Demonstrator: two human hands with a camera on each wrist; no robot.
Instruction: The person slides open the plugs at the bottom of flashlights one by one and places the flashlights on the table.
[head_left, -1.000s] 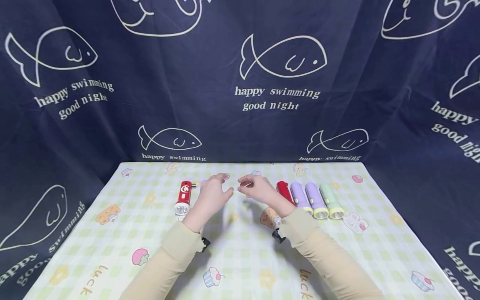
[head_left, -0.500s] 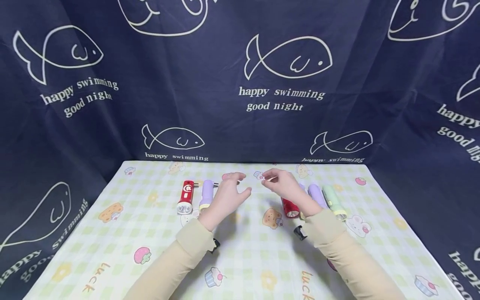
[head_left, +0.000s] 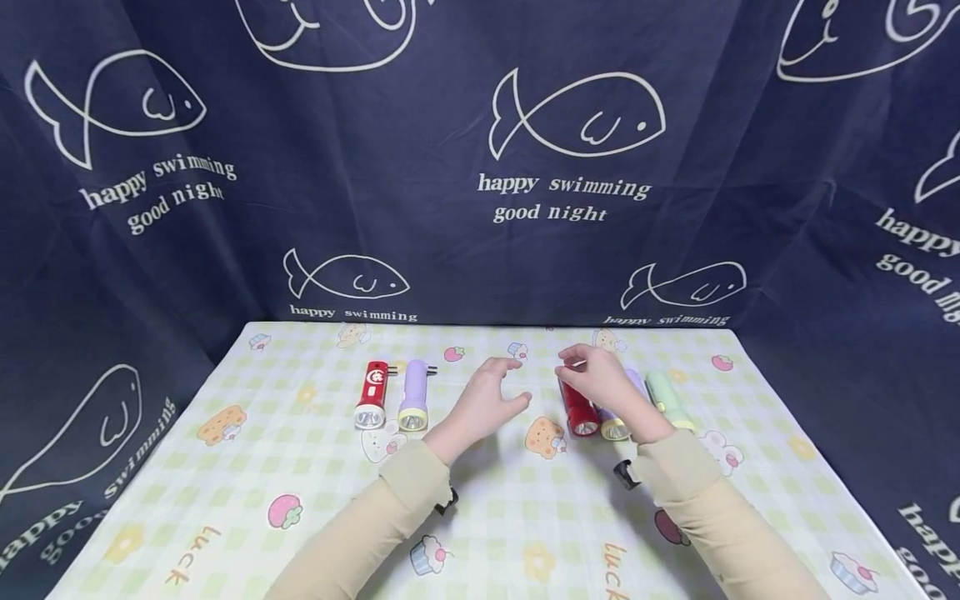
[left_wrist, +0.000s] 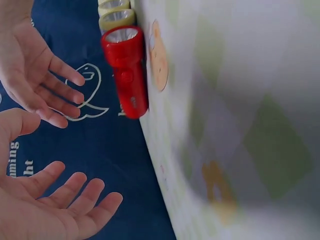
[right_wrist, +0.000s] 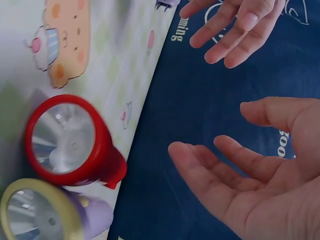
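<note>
My left hand (head_left: 480,408) hovers over the middle of the table, fingers loosely spread and holding nothing. To its right, my right hand (head_left: 606,385) hangs above a red flashlight (head_left: 581,412) and the purple one (head_left: 615,429) beside it; the right wrist view shows a gap between fingers and flashlights. A second purple flashlight (head_left: 634,382) is mostly hidden behind the right hand, and a light green flashlight (head_left: 664,396) ends that row. On the left lie a red flashlight with a white head (head_left: 371,396) and a purple flashlight with a yellow rim (head_left: 414,396), both with plug prongs out.
A checked cloth with cartoon prints covers the table (head_left: 487,533). Behind it hangs a dark blue curtain (head_left: 450,275) with white fish drawings, close to the table's back edge.
Both hands have moved right, uncovering the purple flashlight on the left; the right hand now hangs over the right-hand row. The view has shifted slightly. The flashlights appear to stay in place.
</note>
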